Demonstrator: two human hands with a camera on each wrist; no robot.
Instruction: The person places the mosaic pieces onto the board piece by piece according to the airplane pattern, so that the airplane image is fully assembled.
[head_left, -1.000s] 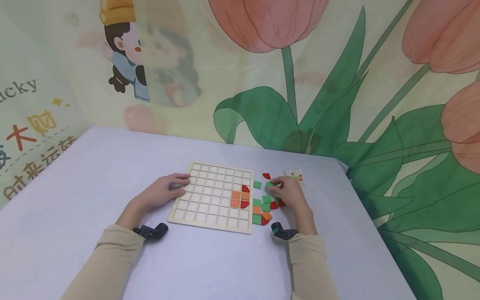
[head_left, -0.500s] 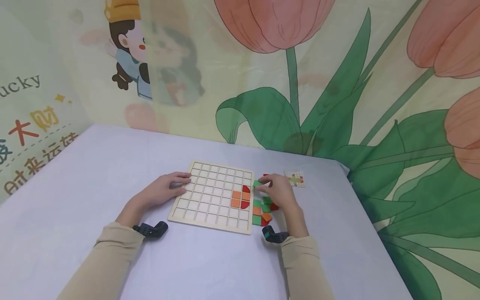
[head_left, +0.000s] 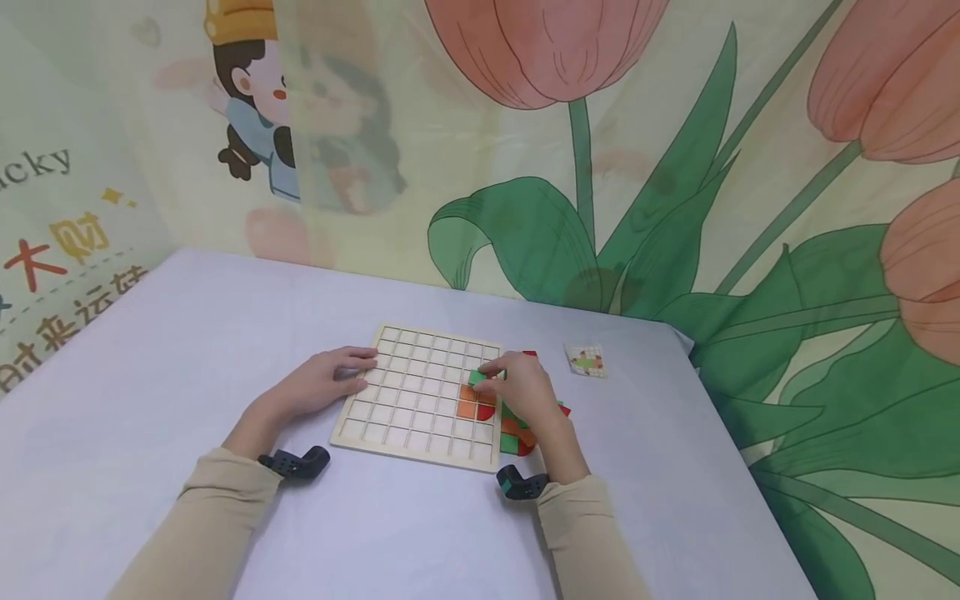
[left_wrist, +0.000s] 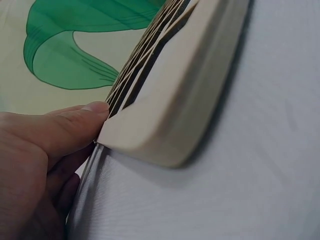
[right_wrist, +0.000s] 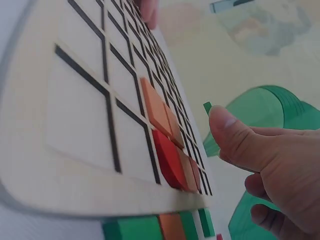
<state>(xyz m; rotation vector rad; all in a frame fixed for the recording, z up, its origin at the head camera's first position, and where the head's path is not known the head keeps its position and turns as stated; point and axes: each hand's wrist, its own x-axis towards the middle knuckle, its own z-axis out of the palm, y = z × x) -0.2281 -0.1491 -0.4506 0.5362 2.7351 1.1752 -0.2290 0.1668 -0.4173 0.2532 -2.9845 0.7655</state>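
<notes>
A pale wooden grid board (head_left: 405, 417) lies on the white table. Thumb and fingertips of my left hand (head_left: 315, 385) touch its left edge; the left wrist view has the thumb (left_wrist: 80, 125) against the board's corner area. My right hand (head_left: 522, 390) pinches a green square tile (head_left: 476, 377) above the right part of the grid. Only a sliver of that green tile (right_wrist: 207, 107) shows past the thumb in the right wrist view. Orange square tiles (head_left: 466, 409) and a red rounded tile (head_left: 485, 412) sit in cells below it, partly covered by the right hand in the head view.
Loose green tiles (head_left: 509, 443), with orange and red ones, lie along the board's right side, partly under the right forearm. A small patterned card (head_left: 587, 361) lies farther right. Printed fabric (head_left: 360, 250) hangs behind the table.
My right hand has picked up a green tile from the loose pieces and carried it left over the board. The left hand stays at the board's left edge.
</notes>
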